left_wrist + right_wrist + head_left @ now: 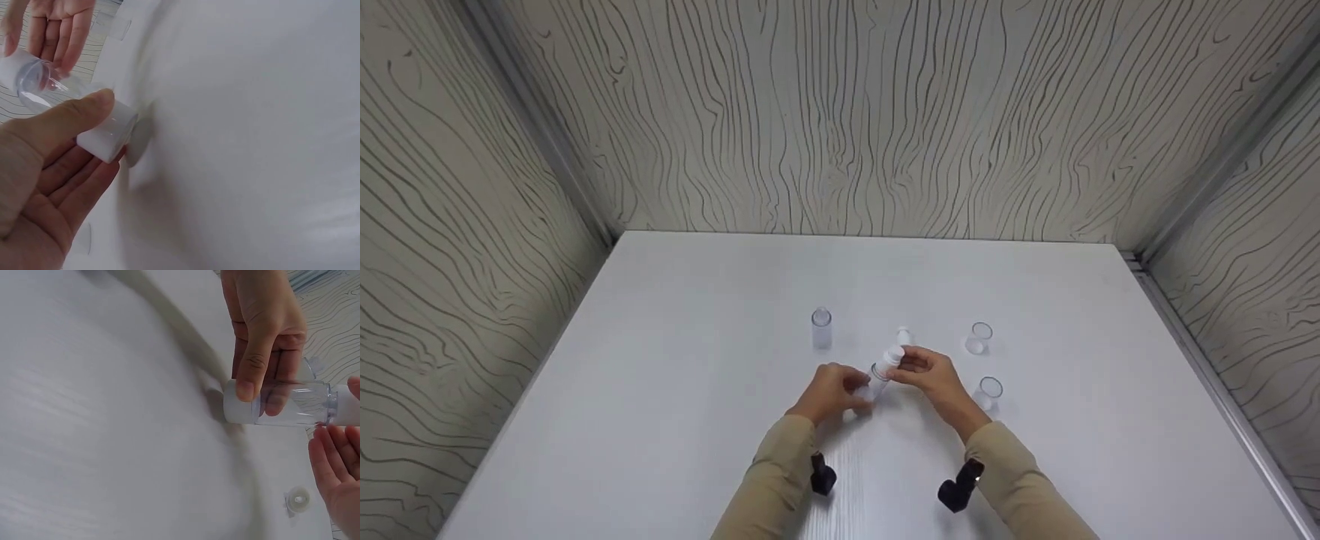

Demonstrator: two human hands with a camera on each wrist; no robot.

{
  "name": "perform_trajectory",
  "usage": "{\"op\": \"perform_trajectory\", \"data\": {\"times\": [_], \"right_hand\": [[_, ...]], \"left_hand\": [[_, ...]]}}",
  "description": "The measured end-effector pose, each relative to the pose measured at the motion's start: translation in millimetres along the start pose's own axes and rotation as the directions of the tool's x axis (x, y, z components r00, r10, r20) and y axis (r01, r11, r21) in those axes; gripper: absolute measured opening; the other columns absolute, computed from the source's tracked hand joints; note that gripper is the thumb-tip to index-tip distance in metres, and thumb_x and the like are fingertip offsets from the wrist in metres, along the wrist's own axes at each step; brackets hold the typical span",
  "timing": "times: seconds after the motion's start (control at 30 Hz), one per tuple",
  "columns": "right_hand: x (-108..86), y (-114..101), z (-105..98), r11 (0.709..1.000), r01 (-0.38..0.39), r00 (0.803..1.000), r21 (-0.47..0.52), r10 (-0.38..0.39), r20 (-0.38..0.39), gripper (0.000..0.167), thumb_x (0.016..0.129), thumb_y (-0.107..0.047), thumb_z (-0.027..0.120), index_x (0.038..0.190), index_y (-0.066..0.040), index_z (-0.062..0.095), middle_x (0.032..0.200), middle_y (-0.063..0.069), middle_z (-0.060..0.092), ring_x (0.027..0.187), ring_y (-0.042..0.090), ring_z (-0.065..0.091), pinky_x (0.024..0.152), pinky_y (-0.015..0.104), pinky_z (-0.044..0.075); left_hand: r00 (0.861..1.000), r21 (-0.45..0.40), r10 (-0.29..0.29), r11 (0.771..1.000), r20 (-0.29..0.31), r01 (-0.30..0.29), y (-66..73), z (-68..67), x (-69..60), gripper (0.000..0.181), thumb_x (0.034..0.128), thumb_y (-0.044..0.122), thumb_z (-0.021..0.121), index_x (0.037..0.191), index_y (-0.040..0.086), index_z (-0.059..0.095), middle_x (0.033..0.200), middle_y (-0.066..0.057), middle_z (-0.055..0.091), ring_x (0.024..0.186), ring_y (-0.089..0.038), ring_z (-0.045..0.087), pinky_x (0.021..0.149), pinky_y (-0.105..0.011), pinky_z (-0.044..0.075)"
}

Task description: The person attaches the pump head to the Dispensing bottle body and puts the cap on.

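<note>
My left hand [832, 391] grips a clear bottle [42, 101] by its white base [107, 138], thumb on one side and fingers on the other. The bottle lies tilted between both hands, just above the table. At its other end, my right hand [928, 373] pinches a white pump top [892, 357], which sits at the bottle's mouth. Whether the top is fully seated cannot be told. In the right wrist view the left hand [267, 332] holds the base end, and the right hand's fingers [329, 453] are at the white top.
A second clear bottle [821, 331] stands behind the left hand. Another white pump top [904, 335] is just behind the held one. Two clear caps [979, 340] stand to the right, one close by the right wrist. Wood-patterned panels [840, 120] enclose the white table [697, 300].
</note>
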State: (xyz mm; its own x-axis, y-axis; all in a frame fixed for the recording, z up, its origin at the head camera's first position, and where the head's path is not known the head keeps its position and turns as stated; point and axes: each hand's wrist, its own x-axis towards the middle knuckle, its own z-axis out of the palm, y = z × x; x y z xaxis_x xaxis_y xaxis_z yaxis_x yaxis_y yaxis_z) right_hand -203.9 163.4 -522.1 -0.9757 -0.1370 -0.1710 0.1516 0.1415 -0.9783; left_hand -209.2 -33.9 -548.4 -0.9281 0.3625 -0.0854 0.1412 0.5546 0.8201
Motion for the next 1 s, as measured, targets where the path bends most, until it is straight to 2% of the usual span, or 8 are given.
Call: {"op": "perform_trajectory", "data": {"times": [0.23, 0.53, 0.7, 0.87, 1.0], "right_hand": [[2.9, 1, -7, 0.998, -0.009, 0.998, 0.067, 0.005, 0.063, 0.057, 0.086, -0.008, 0.070, 0.135, 0.010, 0.047, 0.128, 0.015, 0.064, 0.105, 0.002, 0.063, 0.087, 0.012, 0.052], [3.5, 2, -5, 0.997, 0.034, 0.998, 0.074, -0.038, 0.058, 0.052, 0.085, -0.001, 0.066, 0.132, 0.012, 0.049, 0.126, 0.014, 0.066, 0.099, -0.004, 0.064, 0.085, 0.014, 0.053], [4.0, 0, -2, 0.994, 0.054, 0.996, 0.092, -0.060, 0.061, 0.051, 0.084, 0.002, 0.067, 0.130, 0.014, 0.049, 0.125, 0.015, 0.067, 0.097, -0.004, 0.065, 0.084, 0.014, 0.053], [4.4, -2, 0, 0.995, 0.052, 0.998, 0.083, -0.055, 0.039, 0.050, 0.084, 0.003, 0.066, 0.129, 0.014, 0.050, 0.125, 0.017, 0.067, 0.097, -0.003, 0.065, 0.084, 0.013, 0.053], [4.9, -3, 3, 0.998, 0.037, 0.999, 0.058, -0.036, -0.014, 0.047, 0.083, 0.003, 0.067, 0.127, 0.012, 0.054, 0.123, 0.018, 0.067, 0.097, 0.001, 0.066, 0.083, 0.014, 0.054]], "left_hand": [[0.999, -0.055, -0.043, 0.998, 0.019, 0.044, 0.3, -2.5, 1.6, 0.037, 0.0719, 0.007, 0.082, 0.107, 0.000, 0.072, 0.104, -0.014, 0.074, 0.094, -0.020, 0.069, 0.087, -0.035, 0.057], [0.997, -0.070, -0.059, 0.996, 0.039, 0.062, 1.2, -4.3, 2.5, 0.036, 0.0726, 0.007, 0.082, 0.107, 0.000, 0.072, 0.103, -0.014, 0.074, 0.092, -0.020, 0.068, 0.088, -0.037, 0.056], [0.998, -0.063, -0.049, 0.997, 0.044, 0.052, -0.6, -4.4, 3.8, 0.036, 0.0721, 0.008, 0.082, 0.106, 0.001, 0.073, 0.103, -0.014, 0.075, 0.093, -0.020, 0.068, 0.087, -0.036, 0.056], [0.998, -0.067, -0.042, 0.997, 0.038, 0.044, -2.0, -4.5, 5.1, 0.036, 0.0707, 0.008, 0.083, 0.104, 0.001, 0.074, 0.101, -0.014, 0.075, 0.089, -0.017, 0.067, 0.084, -0.032, 0.057], [0.998, -0.058, -0.046, 0.997, 0.032, 0.048, -2.0, -4.8, 5.9, 0.036, 0.0698, 0.008, 0.084, 0.104, 0.001, 0.074, 0.099, -0.013, 0.075, 0.086, -0.014, 0.066, 0.082, -0.030, 0.056]]}}
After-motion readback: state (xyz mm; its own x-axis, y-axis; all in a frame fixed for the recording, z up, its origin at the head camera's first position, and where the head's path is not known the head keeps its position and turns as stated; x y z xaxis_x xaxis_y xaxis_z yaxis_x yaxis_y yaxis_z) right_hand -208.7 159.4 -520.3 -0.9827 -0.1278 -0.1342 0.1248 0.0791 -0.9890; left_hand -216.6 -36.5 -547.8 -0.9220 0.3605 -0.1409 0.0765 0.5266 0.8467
